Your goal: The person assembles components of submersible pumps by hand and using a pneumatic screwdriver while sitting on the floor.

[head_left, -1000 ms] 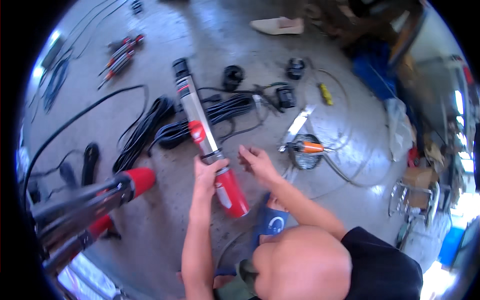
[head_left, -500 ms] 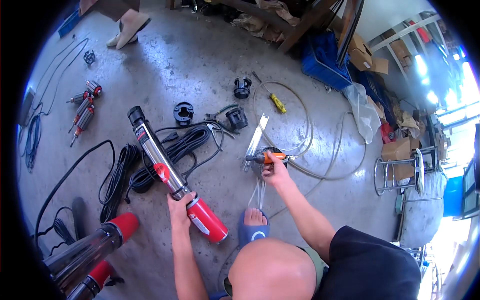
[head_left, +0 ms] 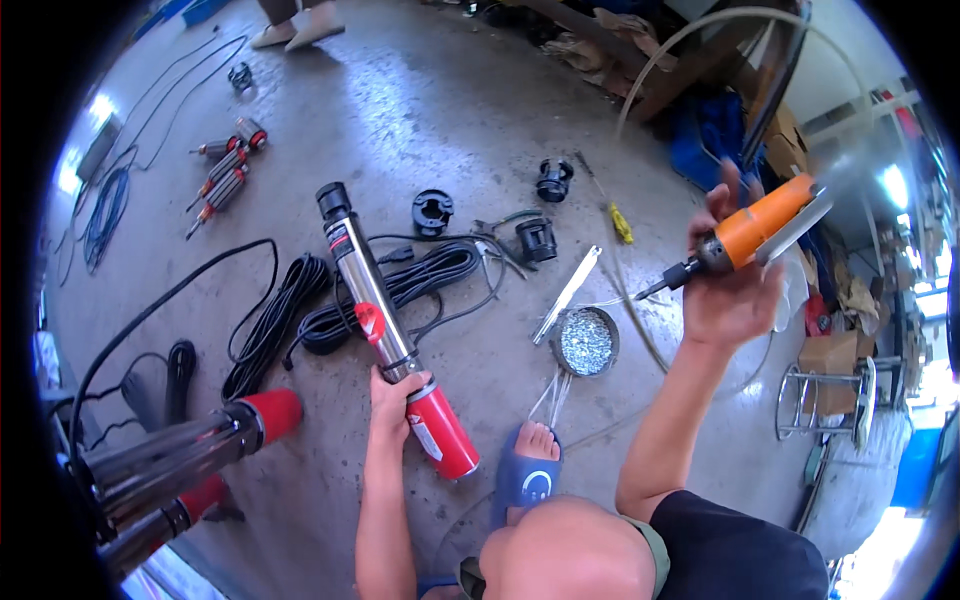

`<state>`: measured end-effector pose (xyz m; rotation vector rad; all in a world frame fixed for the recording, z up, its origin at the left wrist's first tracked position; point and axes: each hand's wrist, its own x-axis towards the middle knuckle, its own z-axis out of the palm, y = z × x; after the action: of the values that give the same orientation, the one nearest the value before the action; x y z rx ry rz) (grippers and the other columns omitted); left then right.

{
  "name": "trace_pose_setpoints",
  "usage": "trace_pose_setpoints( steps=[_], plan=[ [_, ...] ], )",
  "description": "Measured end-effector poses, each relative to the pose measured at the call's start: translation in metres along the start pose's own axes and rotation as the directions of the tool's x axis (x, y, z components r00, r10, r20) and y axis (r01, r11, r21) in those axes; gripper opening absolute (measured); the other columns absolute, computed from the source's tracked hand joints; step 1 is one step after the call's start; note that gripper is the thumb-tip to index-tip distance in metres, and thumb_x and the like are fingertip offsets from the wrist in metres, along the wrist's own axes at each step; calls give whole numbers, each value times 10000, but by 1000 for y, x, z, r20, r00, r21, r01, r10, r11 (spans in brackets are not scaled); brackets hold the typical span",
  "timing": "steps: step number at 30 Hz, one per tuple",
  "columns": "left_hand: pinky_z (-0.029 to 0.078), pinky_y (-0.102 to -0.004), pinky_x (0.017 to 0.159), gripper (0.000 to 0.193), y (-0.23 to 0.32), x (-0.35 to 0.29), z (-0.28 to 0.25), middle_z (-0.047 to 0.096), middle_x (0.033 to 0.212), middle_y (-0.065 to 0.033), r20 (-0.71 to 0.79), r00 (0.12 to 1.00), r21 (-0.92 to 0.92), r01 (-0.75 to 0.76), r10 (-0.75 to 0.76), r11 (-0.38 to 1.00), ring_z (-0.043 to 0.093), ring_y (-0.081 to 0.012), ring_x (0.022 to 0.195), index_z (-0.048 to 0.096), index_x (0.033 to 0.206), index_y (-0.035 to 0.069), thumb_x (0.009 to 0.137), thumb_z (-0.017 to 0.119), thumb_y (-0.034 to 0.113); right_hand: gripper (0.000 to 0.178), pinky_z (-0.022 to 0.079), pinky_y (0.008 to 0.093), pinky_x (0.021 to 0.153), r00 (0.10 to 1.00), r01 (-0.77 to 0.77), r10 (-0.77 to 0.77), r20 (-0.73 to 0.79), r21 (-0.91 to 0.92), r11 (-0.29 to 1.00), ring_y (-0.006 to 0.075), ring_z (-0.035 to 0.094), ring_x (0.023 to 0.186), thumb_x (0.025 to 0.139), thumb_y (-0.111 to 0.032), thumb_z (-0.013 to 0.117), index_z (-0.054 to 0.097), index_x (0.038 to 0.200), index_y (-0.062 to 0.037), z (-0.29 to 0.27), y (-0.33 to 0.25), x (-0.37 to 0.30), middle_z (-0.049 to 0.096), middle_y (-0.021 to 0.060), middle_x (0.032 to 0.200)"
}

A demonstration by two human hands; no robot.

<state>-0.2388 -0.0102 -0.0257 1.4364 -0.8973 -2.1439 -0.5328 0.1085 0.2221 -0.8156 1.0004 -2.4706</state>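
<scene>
My left hand [head_left: 398, 400] is closed around a long steel tube-shaped submersible pump [head_left: 388, 318]. It has a black cap at its far end and a red section at its near end, and it slants from far left to near right. On the right, my right hand [head_left: 728, 295] is raised and holds an orange air screwdriver [head_left: 755, 222], its black bit tip pointing left. The fingers are partly blurred. A clear hose [head_left: 745, 15] loops above the tool. Below and left of the tool, a round dish of small silvery screws [head_left: 586, 342] sits on the floor beside a flat metal strip [head_left: 568, 292].
Coiled black cables [head_left: 425, 280] lie beyond the pump. Black plastic fittings [head_left: 432, 212], a yellow-handled screwdriver [head_left: 621, 225] and several motor armatures [head_left: 222, 185] are on the floor. More red-ended steel pumps [head_left: 180, 440] stand at left. A person's feet [head_left: 300, 35] show at the far left.
My right hand has lifted the air screwdriver up and to the right, uncovering the dish of screws. The hose has risen with it. The pump stays in my left hand; the view has shifted.
</scene>
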Motion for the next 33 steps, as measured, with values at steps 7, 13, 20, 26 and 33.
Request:
trace_pose_setpoints(
  steps=[7,13,20,26,33],
  plan=[
    [607,-433,708,750,8,-3,4,583,1000,-153,19,999,-24,37,-36,999,677,-275,805,390,1238,1,635,834,41,487,493,383,879,599,-779,453,660,349,521,208,652,851,807,-194,691,530,1219,8,81,112,-40,661,185,1125],
    [593,-402,766,765,1,1,-1,607,1068,-180,-14,1000,-15,11,-11,1000,680,-258,864,396,1261,-14,638,837,36,459,547,376,914,834,-451,500,234,-232,862,289,665,1099,917,-80,658,468,1328,-6,74,164,-126,573,235,1336],
    [593,-397,764,747,-1,5,-5,619,1011,-164,1,1000,-1,6,-6,1000,681,-254,835,407,1225,-12,625,845,68,295,519,295,761,880,-413,464,102,-315,854,120,589,767,906,-35,564,513,1195,-9,45,184,-149,618,125,1058],
    [585,-382,778,726,3,3,-4,622,999,-155,11,1000,-4,-4,4,1000,680,-240,837,411,1210,-14,623,833,47,241,523,353,768,926,-367,375,45,-132,921,164,589,760,882,2,525,508,1123,-5,41,196,-157,619,158,1039],
    [583,-372,776,715,0,5,-4,622,985,-158,-13,1000,19,-6,6,1000,681,-235,838,413,1191,-20,613,830,35,242,499,352,717,928,-374,374,-12,-57,926,160,548,707,842,33,518,495,1075,-31,35,204,-159,556,119,945]
  ],
)
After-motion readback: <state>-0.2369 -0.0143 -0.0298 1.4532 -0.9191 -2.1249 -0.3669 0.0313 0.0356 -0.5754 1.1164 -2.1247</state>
